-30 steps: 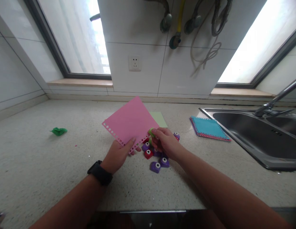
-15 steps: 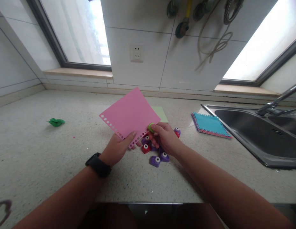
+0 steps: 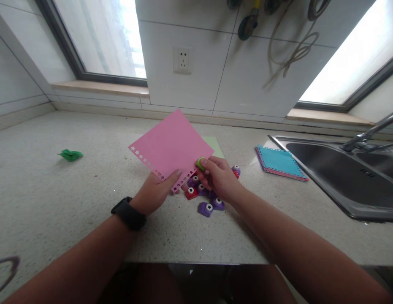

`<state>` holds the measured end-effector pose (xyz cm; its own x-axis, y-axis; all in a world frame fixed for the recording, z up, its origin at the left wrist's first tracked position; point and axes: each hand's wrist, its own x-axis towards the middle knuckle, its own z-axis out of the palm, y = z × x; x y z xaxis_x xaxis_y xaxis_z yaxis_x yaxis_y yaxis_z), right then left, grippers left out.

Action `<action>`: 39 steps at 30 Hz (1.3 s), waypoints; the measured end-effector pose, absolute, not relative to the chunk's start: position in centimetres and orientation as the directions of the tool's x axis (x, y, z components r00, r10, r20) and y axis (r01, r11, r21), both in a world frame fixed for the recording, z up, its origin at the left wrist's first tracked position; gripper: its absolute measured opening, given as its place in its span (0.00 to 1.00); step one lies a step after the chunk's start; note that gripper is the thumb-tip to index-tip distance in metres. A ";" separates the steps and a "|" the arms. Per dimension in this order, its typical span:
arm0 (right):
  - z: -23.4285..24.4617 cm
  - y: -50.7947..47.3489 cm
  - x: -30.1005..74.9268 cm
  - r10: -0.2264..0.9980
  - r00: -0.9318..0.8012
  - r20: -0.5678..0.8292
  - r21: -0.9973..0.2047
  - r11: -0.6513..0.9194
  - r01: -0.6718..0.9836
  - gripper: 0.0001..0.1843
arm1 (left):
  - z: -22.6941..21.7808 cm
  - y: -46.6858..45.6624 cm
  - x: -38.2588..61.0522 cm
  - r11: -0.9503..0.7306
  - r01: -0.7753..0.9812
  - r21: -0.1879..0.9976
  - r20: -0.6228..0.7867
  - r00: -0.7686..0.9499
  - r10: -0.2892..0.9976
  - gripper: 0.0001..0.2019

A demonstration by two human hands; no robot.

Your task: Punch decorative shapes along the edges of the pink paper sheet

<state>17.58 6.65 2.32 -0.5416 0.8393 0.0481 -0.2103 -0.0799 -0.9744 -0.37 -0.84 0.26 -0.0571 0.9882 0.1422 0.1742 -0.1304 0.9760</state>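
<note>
A pink sheet of paper [image 3: 172, 143] is held up at a tilt, with rows of punched shapes along its two lower edges. My left hand [image 3: 156, 190] pinches it near the bottom corner, thumb on top and fingers beneath. At the sheet's lower right edge, my right hand [image 3: 218, 173] grips a small green craft punch [image 3: 201, 164] between thumb and fingers. Below the hands lie several punches: a red punch [image 3: 191, 193], a purple punch [image 3: 205, 209] and others partly hidden by my right hand. Behind the pink sheet a pale green sheet [image 3: 213, 145] lies partly covered.
To the right, a stack of coloured sheets with a blue one on top [image 3: 280, 162] lies beside the steel sink [image 3: 329, 181]. A crumpled green piece [image 3: 71, 155] rests on the speckled counter [image 3: 72, 202] at left. The tiled wall with a socket [image 3: 182, 60] stands behind.
The view has tilted down slightly, so most things sit a little differently in the picture. Both hands keep their holds, and the punch stays at the sheet's lower right edge.
</note>
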 end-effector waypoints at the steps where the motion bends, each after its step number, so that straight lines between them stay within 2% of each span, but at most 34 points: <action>1: 2.3 6.7 17.6 0.839 -0.542 0.045 -0.974 -0.083 -0.209 0.15 | 0.2 -0.9 -0.4 -0.129 0.178 0.976 0.141 -0.057 0.988 0.20; 25: 2.3 6.7 17.5 0.834 -0.551 0.040 -0.966 -0.109 -0.235 0.14 | 0.8 -1.0 0.0 -0.092 0.130 0.987 0.105 -0.097 0.990 0.16; 39: 1.7 7.0 17.5 0.854 -0.509 0.109 -0.974 -0.011 -0.228 0.14 | 0.2 -1.1 0.0 -0.128 0.105 0.986 0.132 -0.036 0.991 0.14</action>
